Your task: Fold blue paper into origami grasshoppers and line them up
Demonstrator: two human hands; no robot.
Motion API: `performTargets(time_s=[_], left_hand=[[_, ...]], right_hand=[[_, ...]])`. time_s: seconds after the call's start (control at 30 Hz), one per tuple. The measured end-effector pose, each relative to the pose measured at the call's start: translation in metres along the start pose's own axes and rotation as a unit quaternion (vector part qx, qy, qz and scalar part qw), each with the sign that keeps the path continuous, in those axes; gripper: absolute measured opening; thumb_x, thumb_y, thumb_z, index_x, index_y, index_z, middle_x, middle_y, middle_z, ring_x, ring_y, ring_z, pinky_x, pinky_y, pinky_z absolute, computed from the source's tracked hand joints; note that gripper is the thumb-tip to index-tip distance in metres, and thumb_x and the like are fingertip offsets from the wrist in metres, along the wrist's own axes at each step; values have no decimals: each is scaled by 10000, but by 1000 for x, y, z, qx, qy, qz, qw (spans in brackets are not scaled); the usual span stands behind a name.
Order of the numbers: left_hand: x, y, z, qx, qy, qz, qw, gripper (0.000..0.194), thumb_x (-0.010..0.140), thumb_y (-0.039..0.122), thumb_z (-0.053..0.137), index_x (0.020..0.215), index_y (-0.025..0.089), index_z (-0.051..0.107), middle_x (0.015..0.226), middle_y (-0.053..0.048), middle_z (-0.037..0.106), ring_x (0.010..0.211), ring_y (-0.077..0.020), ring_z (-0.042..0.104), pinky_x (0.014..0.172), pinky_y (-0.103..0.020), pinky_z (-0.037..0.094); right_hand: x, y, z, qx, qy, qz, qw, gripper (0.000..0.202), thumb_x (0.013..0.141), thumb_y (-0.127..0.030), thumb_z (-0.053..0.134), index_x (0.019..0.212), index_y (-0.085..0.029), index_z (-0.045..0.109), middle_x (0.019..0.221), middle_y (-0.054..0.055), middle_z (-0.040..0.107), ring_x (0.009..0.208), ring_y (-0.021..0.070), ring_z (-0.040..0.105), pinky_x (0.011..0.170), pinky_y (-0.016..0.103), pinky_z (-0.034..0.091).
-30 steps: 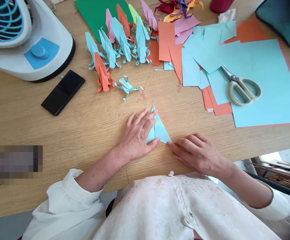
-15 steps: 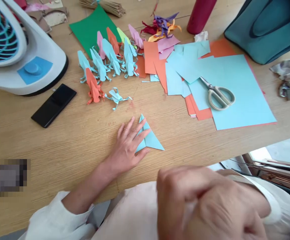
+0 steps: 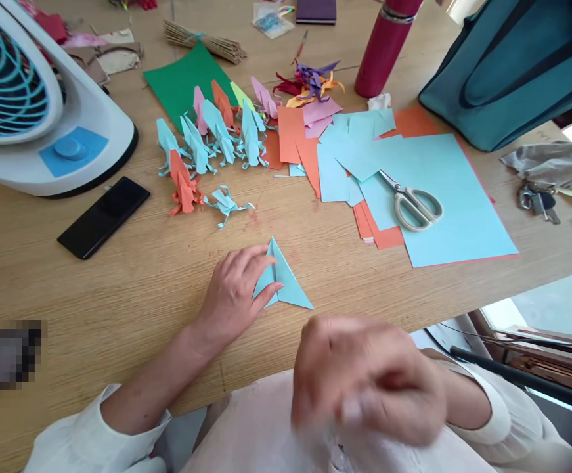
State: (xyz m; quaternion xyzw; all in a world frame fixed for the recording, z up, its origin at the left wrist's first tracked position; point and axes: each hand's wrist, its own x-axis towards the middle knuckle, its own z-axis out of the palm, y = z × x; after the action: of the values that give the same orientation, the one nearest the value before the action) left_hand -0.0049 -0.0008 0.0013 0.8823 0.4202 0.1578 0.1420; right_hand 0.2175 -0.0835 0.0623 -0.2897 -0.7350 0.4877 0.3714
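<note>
A light blue sheet folded into a pointed triangle point(image 3: 288, 279) lies on the wooden table, its tip away from me. My left hand point(image 3: 234, 286) rests on its left part, fingers apart and bent, thumb near the centre crease. My right hand point(image 3: 364, 381) is raised over my lap, curled and smeared by motion; whether anything is in it does not show. Beyond the folded piece stand several light blue paper figures point(image 3: 219, 131) and an orange one point(image 3: 183, 184). A small blue figure point(image 3: 226, 205) lies nearest to it.
Scissors point(image 3: 416, 207) lie on a large blue sheet point(image 3: 458, 210) at the right, beside cut papers. A black phone point(image 3: 103, 217) and a white fan point(image 3: 88, 118) are at the left. A red bottle point(image 3: 384, 49) and a teal bag point(image 3: 507, 72) stand at the back right.
The whole view has shifted a little, showing more of the table's far side. My left hand has slid leftward on the folded sheet, uncovering more of it. My right hand has turned, its thumb now visible.
</note>
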Motion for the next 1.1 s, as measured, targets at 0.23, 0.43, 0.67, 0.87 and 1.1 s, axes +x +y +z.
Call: performTargets(time_s=[0.23, 0.43, 0.67, 0.87, 1.1], left_hand=[[42, -6, 3, -88, -33, -138, 986, 457, 743, 360, 792, 1113, 184, 591, 992, -61, 671, 978, -263, 620, 891, -413, 483], [48, -10, 5, -273, -33, -204, 940, 88, 801, 266, 669, 803, 191, 624, 741, 14, 627, 689, -140, 580, 648, -263, 454], [36, 10, -27, -306, 27, -167, 937, 122, 858, 287, 634, 804, 186, 592, 742, 20, 612, 673, -115, 574, 623, -231, 461], [10, 47, -48, -238, 121, -122, 956, 78, 886, 205, 632, 821, 195, 590, 745, 36, 638, 665, -88, 609, 651, -202, 501], [-4, 37, -42, -396, 42, -140, 907, 221, 1009, 286, 468, 969, 180, 658, 925, -34, 725, 871, -135, 706, 785, -248, 581]], right_hand=[[-17, 45, 1, 109, 115, 196, 968, 217, 1004, -283, 504, 1157, -271, 659, 946, 21, 650, 916, 139, 592, 822, 288, 463], [-28, 57, -1, 98, 138, 225, 959, 212, 1008, -331, 490, 1113, -273, 665, 915, 16, 634, 896, 151, 595, 805, 288, 470], [-5, 59, 0, -46, 190, 146, 970, 193, 966, -294, 561, 1132, -236, 642, 978, 47, 624, 821, 154, 597, 717, 293, 497], [22, 61, 11, -164, 165, 63, 971, 195, 921, -194, 605, 1113, -213, 637, 988, 50, 593, 750, 123, 572, 645, 258, 488], [26, 60, 4, -186, 104, 4, 977, 141, 962, -123, 499, 985, -192, 619, 942, 50, 631, 772, 124, 601, 649, 251, 458]])
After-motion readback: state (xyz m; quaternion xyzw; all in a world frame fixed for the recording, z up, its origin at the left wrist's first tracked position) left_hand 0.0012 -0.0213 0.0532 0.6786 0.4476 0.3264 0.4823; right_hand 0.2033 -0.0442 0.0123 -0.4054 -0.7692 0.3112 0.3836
